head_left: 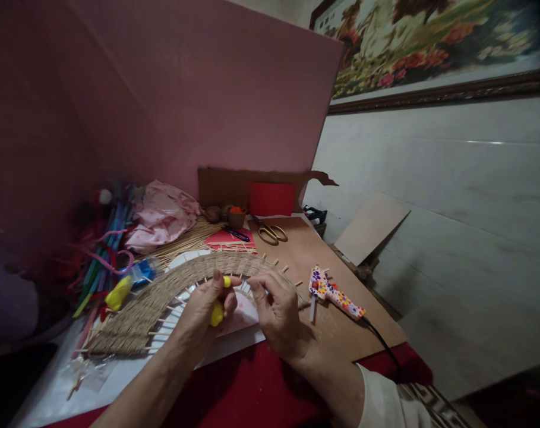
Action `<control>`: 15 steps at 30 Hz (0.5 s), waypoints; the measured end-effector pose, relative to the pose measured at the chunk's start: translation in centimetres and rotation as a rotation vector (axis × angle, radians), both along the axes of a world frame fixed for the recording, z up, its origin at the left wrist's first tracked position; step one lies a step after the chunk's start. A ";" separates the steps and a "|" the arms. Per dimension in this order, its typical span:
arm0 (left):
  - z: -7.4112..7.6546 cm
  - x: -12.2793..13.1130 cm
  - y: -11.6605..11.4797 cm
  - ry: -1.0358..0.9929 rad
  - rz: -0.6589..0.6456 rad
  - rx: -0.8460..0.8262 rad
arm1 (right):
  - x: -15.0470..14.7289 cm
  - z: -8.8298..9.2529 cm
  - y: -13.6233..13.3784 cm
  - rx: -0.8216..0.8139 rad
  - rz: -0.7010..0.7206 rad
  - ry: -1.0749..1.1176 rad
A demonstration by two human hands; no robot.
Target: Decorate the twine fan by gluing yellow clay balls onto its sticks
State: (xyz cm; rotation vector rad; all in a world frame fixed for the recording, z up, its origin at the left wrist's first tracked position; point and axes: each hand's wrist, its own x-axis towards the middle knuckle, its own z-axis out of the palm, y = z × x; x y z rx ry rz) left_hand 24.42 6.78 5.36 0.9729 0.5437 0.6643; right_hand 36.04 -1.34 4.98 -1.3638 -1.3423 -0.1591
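Note:
My left hand (pixel 206 309) is closed around a soft yellow lump (pixel 216 314) that looks like modelling clay. A smaller yellow bit (pixel 227 282) shows between its thumb and forefinger. Close beside it, my right hand (pixel 276 309) has thumb and forefinger pinched together; whatever lies between them is too small to make out. Beneath both hands curves an arched woven twine piece (pixel 176 292), with thin wooden sticks poking out along its edges. White paper and a pale pink patterned piece (pixel 244 313) lie inside the arch.
A flower-patterned glue gun (pixel 336 294) with a cord rests on the brown board (pixel 354 339) to the right. Gold-handled scissors (pixel 272 233) lie farther back. Pink cloth (pixel 163 214), pipe cleaners (pixel 109 244) and a yellow packet (pixel 118 293) crowd the left side.

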 end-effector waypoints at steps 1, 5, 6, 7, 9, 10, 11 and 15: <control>0.1 0.0 0.0 -0.003 -0.006 -0.002 | 0.0 0.0 0.0 0.000 -0.001 -0.006; 0.3 -0.1 -0.1 0.021 0.036 0.024 | 0.0 -0.2 0.1 0.007 -0.011 0.002; 0.3 -0.1 -0.1 0.024 0.049 0.028 | -0.1 -0.3 0.2 0.004 -0.021 0.014; 0.2 -0.2 -0.1 0.027 0.053 0.028 | -0.1 -0.4 0.2 -0.001 -0.033 0.027; 0.1 -0.1 -0.1 0.032 0.033 0.024 | -0.1 -0.4 0.2 -0.013 -0.057 0.046; 0.0 -0.1 -0.1 0.038 0.015 0.022 | -0.1 -0.5 0.2 -0.021 -0.064 0.050; 0.0 -0.1 -0.1 0.045 -0.002 0.021 | -0.1 -0.5 0.2 -0.029 -0.068 0.048; 0.4 -0.1 -0.3 0.060 -0.007 0.031 | -0.1 -0.5 0.1 -0.071 -0.013 0.026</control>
